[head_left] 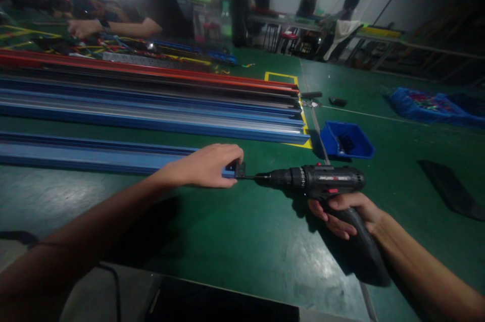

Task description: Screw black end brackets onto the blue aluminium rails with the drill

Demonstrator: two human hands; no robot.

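1. My green tabletop [242, 241] stretches in front of me, marked with yellow tape [282, 75].
2. Nearest me lies a single blue rail [94, 154].
3. Beyond it I see blue rails [189, 127], black rails [227, 89] and a red-orange rail [227, 78] side by side.
4. To my right sit a small blue bin [361, 144], a flat dark object [447, 185] and a blue container [400, 106].
5. Tangled wires [91, 45] lie past the rails.

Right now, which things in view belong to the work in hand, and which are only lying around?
In use:
drill, in the right hand
near blue rail, held by the left hand
black end piece, at the drill's tip

Apparently lying around:
red rail
blue bin
dark flat piece
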